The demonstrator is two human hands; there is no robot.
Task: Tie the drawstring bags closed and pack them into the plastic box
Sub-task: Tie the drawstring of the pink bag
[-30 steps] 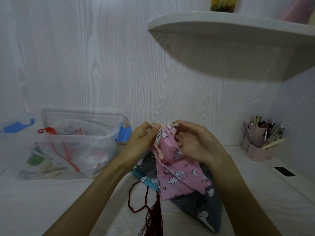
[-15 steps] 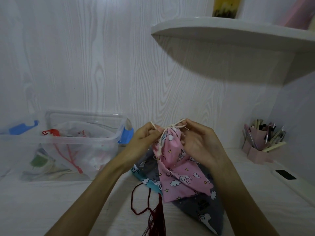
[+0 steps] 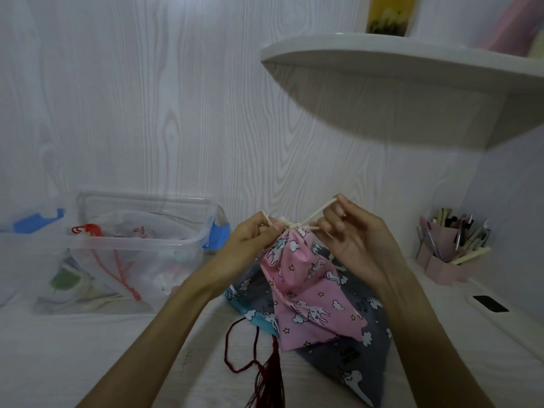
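Observation:
A pink unicorn-print drawstring bag (image 3: pixel 306 295) stands gathered at its neck, held up off the desk. My left hand (image 3: pixel 250 240) pinches one end of its cream drawstring (image 3: pixel 294 225) at the left of the neck. My right hand (image 3: pixel 353 234) pinches the other end, drawn up and to the right. A knot sits between the hands on the bag's mouth. Under it lie a grey unicorn bag (image 3: pixel 353 360) and a teal bag (image 3: pixel 259 315). The clear plastic box (image 3: pixel 141 237) with blue clips stands at the left, holding several packed bags.
A dark red cord with a tassel (image 3: pixel 265 375) lies in front of the bags. A pink pen holder (image 3: pixel 447 257) stands at the right by the wall. A white shelf (image 3: pixel 412 63) hangs above. A dark phone (image 3: pixel 490 303) lies on the right ledge.
Both hands have drawn apart, pulling the cream drawstring ends outward; the right hand rose with its end. The bag's neck is now cinched tighter under the knot.

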